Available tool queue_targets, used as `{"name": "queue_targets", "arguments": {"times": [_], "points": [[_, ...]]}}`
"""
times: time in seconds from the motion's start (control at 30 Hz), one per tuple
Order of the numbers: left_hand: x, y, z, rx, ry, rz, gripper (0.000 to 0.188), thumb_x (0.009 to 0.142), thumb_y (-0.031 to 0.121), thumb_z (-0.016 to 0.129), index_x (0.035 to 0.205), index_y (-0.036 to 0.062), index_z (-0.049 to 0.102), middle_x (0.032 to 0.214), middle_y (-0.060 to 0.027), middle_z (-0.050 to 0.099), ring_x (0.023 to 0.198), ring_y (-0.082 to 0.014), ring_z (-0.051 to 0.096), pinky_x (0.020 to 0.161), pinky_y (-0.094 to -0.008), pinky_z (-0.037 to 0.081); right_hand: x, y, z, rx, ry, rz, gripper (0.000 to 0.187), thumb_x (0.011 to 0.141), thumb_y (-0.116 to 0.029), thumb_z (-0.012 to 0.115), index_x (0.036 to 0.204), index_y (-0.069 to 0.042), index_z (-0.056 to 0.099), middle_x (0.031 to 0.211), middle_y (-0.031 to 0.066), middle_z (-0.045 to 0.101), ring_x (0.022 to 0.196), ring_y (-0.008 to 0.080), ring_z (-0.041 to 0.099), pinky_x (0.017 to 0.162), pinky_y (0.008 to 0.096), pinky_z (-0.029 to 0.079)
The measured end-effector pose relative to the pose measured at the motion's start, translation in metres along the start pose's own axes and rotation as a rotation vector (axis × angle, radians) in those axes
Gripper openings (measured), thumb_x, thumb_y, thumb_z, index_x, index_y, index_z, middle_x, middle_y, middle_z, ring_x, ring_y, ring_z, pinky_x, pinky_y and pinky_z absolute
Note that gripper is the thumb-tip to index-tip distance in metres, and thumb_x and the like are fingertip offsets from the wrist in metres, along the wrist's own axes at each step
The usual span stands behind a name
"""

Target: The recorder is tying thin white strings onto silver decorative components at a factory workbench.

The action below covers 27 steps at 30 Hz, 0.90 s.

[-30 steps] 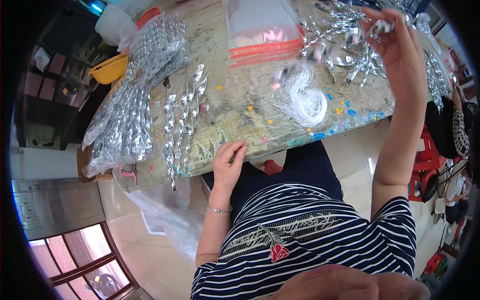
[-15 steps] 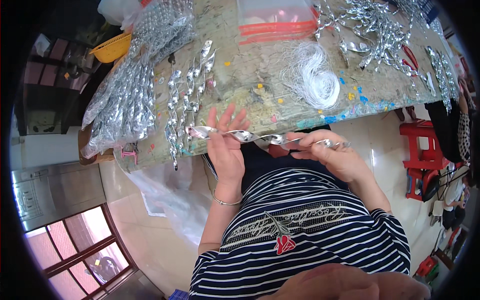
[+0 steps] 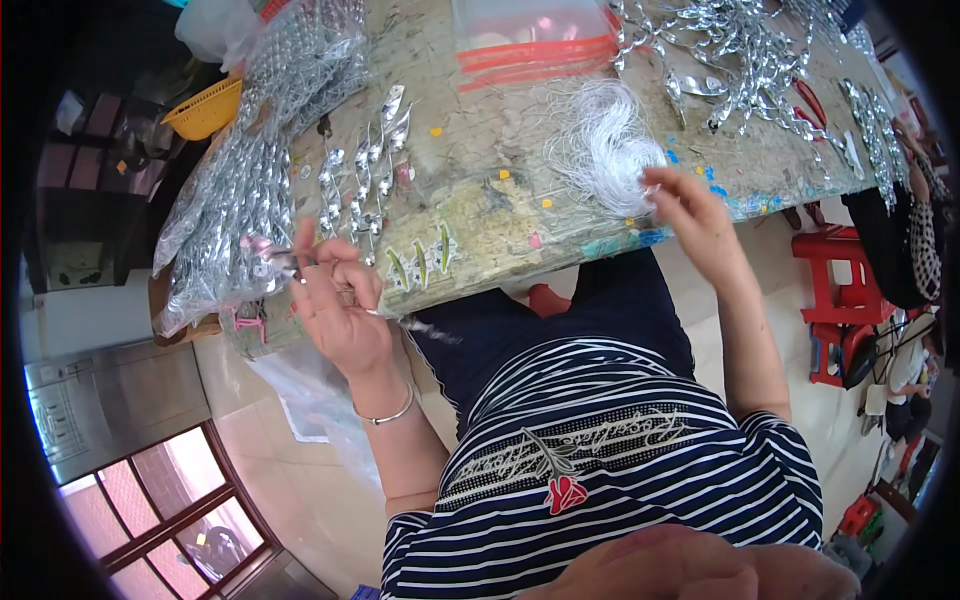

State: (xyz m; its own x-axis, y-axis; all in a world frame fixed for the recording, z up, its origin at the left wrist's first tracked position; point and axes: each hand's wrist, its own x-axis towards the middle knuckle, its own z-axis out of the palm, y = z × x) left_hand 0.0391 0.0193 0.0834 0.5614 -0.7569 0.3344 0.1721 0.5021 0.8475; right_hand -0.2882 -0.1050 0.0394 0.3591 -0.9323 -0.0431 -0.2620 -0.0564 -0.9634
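Observation:
My left hand (image 3: pixel 342 305) is closed around a silver twisted foil strip (image 3: pixel 432 331), over the table's left front edge. Motion blurs the strip; one end shows beyond the fingertips and the other beside the palm. My right hand (image 3: pixel 705 225) is at the right edge of a loose bundle of white string (image 3: pixel 618 150), its thumb and fingers somewhat curled but apart, and I see nothing held in it. Several silver twisted strips (image 3: pixel 365 165) lie in a row on the table beyond my left hand.
Clear bags of silver twisted strips (image 3: pixel 235 215) cover the table's left end, near a yellow basket (image 3: pixel 205 108). A red-edged clear plastic bag (image 3: pixel 540 55) lies at the back. Tangled silver strips (image 3: pixel 745 60) and red-handled pliers (image 3: pixel 810 103) are at the right. A red stool (image 3: pixel 835 275) stands beyond.
My left hand has moved left with the twisted strip. My right hand has let go of the strip's other end and moved up to the white string.

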Motion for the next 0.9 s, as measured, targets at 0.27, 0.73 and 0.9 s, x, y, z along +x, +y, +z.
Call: {"name": "queue_targets", "arguments": {"times": [0.27,0.73,0.9], "points": [[-0.055,-0.03,0.004,0.311,-0.288,-0.599,0.041,0.097,0.019,0.042,0.132,-0.0028,0.041,0.089,-0.0079,0.058,0.049,-0.003,0.038,0.045,-0.0151,0.03,0.081,0.012,-0.017,-0.595,0.216,-0.088,0.03,0.086,-0.019,0.062,0.108,0.001,0.059,0.1,0.0104,0.056,0.079,0.0182,0.055,0.074,0.0298,0.045],[-0.07,-0.047,0.019,0.419,-0.573,-0.784,0.035,0.095,0.015,0.048,0.127,0.0024,0.051,0.09,-0.0022,0.061,0.061,-0.0031,0.048,0.052,-0.0157,0.04,0.087,-0.043,-0.067,0.008,0.261,-0.256,0.021,0.09,-0.021,0.06,0.102,-0.006,0.068,0.097,-0.0012,0.066,0.089,0.0073,0.057,0.079,0.0225,0.041],[-0.075,-0.053,0.013,0.4,-0.5,-0.76,0.033,0.095,0.014,0.047,0.124,0.0007,0.052,0.075,0.0026,0.051,0.058,-0.0018,0.04,0.047,-0.0153,0.027,0.053,-0.077,-0.036,0.302,0.053,-0.311,0.017,0.095,-0.012,0.046,0.104,-0.002,0.057,0.11,0.0116,0.061,0.096,0.0145,0.058,0.095,0.0319,0.043]]}}
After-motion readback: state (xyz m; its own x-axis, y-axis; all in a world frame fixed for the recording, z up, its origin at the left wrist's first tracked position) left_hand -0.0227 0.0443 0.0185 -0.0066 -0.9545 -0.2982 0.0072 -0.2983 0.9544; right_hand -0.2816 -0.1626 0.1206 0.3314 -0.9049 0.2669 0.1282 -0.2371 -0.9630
